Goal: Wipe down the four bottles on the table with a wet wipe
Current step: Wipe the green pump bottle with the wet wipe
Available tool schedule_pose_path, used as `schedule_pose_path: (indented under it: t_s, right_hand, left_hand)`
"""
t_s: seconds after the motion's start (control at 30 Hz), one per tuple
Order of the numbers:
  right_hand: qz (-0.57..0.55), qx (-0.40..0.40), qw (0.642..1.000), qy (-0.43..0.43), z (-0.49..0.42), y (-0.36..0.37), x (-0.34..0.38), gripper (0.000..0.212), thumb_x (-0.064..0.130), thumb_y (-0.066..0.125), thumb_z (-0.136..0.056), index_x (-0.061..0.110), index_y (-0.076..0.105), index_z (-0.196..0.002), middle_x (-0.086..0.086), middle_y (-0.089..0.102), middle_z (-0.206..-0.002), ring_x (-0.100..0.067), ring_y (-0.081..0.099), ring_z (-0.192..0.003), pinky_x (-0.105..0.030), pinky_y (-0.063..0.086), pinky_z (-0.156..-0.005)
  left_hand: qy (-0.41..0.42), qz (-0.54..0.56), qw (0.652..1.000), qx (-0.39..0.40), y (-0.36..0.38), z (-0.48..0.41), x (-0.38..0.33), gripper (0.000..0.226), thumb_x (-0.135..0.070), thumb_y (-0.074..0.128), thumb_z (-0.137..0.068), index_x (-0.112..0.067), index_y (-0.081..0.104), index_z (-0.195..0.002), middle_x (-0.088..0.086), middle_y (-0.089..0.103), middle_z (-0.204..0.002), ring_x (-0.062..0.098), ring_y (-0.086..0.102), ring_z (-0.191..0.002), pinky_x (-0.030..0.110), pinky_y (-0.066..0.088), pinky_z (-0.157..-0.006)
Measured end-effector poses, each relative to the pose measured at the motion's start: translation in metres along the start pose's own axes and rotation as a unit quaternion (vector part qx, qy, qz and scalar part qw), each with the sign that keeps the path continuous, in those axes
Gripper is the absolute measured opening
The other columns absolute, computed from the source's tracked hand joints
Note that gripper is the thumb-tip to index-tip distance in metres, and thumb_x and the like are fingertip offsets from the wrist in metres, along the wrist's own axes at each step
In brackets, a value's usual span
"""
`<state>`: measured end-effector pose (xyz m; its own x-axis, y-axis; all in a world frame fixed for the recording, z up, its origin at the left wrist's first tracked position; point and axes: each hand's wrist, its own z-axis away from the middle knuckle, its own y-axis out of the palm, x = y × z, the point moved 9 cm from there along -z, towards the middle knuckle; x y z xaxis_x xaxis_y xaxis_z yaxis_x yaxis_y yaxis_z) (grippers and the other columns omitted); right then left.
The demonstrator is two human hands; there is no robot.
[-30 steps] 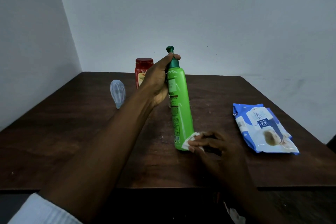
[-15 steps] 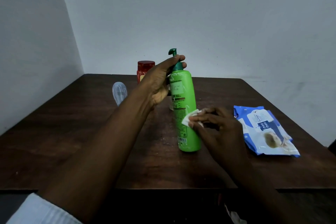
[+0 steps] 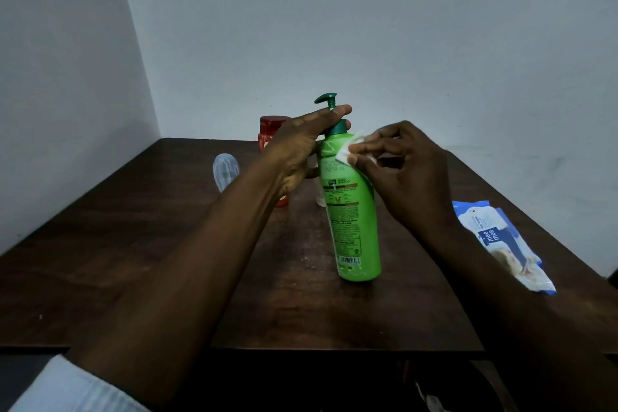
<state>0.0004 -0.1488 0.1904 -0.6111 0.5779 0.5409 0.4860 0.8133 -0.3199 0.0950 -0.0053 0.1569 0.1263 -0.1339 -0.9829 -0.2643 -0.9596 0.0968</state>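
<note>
**One green bottle, both grips on it**

Checking the head cam feed from my end. The green pump bottle (image 3: 354,217) stands base-down around the middle of the tabletop (image 3: 133,261), with its top leaning slightly left. My left grip (image 3: 301,147) is wrapped round its neck right under the dark green pump, fingers curled over the collar. My right grip (image 3: 408,170) has the wet wipe (image 3: 349,150) pinched between thumb and fingertips, pressed onto the bottle's shoulder just above the label.

Behind the left grip there's a red-lidded jar (image 3: 272,127), partly covered by it. Further left a clear bottle (image 3: 225,170) stands on its own. A pale container (image 3: 320,199) peeks out behind the green one, and I can't tell what it is. The blue and white wipes pack (image 3: 501,244) lies flat near the right edge, well apart from the bottle. A white sleeve (image 3: 67,388) shows in the bottom left corner.
</note>
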Motion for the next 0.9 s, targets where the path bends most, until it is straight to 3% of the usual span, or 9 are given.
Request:
schedule_pose_path:
  t_s: [0.13, 0.27, 0.37, 0.5, 0.67, 0.77, 0.9]
  right_hand:
    - [0.014, 0.004, 1.000, -0.007, -0.017, 0.000, 0.005, 0.016, 0.018, 0.081, -0.082, 0.012, 0.080, -0.097, -0.003, 0.069, -0.097, -0.009, 0.068, -0.087, -0.020, 0.057, -0.072]
    - [0.019, 0.001, 1.000, -0.013, -0.019, 0.002, 0.004, 0.015, 0.019, 0.080, -0.083, 0.015, 0.081, -0.097, -0.001, 0.070, -0.095, -0.007, 0.067, -0.089, -0.022, 0.058, -0.071]
    - [0.009, -0.009, 1.000, -0.013, -0.015, 0.000, -0.001, 0.014, 0.019, 0.079, -0.084, 0.016, 0.080, -0.098, -0.002, 0.069, -0.096, -0.008, 0.068, -0.091, -0.029, 0.060, -0.073]
    - [0.020, -0.027, 0.999, -0.040, -0.007, -0.004, 0.000, 0.015, 0.016, 0.078, -0.085, 0.012, 0.080, -0.099, -0.004, 0.069, -0.098, -0.012, 0.068, -0.094, -0.038, 0.057, -0.080]
    - [0.033, -0.020, 0.998, -0.055, 0.011, -0.003, -0.003, 0.016, 0.013, 0.079, -0.085, 0.009, 0.080, -0.100, -0.007, 0.067, -0.100, -0.014, 0.068, -0.095, -0.033, 0.057, -0.086]
    - [0.027, -0.006, 0.999, -0.041, 0.025, -0.001, -0.010, 0.017, 0.009, 0.079, -0.083, 0.007, 0.079, -0.100, -0.006, 0.068, -0.101, -0.005, 0.066, -0.096, -0.015, 0.050, -0.088]
    - [0.030, 0.015, 0.999, -0.027, 0.043, 0.001, -0.018, 0.017, 0.008, 0.078, -0.083, 0.007, 0.079, -0.100, -0.004, 0.069, -0.102, -0.002, 0.065, -0.096, -0.009, 0.045, -0.088]
  left_hand:
    - [0.018, -0.004, 1.000, 0.003, 0.006, 0.003, -0.002, 0.026, -0.046, 0.068, -0.090, -0.035, 0.076, -0.113, -0.012, 0.074, -0.114, 0.016, 0.068, -0.106, 0.036, 0.057, -0.079]
    - [0.036, 0.019, 0.999, 0.019, 0.010, 0.006, -0.001, 0.027, -0.042, 0.063, -0.095, -0.034, 0.073, -0.119, -0.006, 0.071, -0.124, 0.019, 0.068, -0.109, 0.045, 0.057, -0.091]
    - [0.035, 0.034, 0.998, 0.045, 0.013, 0.005, 0.002, 0.025, -0.039, 0.061, -0.097, -0.035, 0.073, -0.118, -0.005, 0.073, -0.119, 0.014, 0.069, -0.101, 0.044, 0.057, -0.090]
    - [0.033, 0.043, 0.997, 0.058, 0.015, 0.002, 0.003, 0.024, -0.037, 0.062, -0.096, -0.034, 0.073, -0.118, -0.014, 0.074, -0.104, 0.006, 0.069, -0.088, 0.036, 0.059, -0.077]
    - [0.028, 0.044, 0.998, 0.042, 0.009, 0.000, 0.005, 0.021, -0.037, 0.065, -0.095, -0.034, 0.075, -0.113, -0.010, 0.077, -0.107, 0.005, 0.072, -0.089, 0.034, 0.059, -0.073]
    - [0.022, 0.052, 0.998, 0.025, 0.006, -0.002, 0.008, 0.021, -0.036, 0.065, -0.095, -0.032, 0.075, -0.113, -0.008, 0.077, -0.108, 0.007, 0.071, -0.091, 0.033, 0.060, -0.071]
    - [0.019, 0.059, 0.998, 0.016, 0.002, -0.004, 0.011, 0.023, -0.035, 0.065, -0.095, -0.030, 0.073, -0.117, -0.007, 0.076, -0.107, 0.010, 0.069, -0.094, 0.040, 0.058, -0.083]
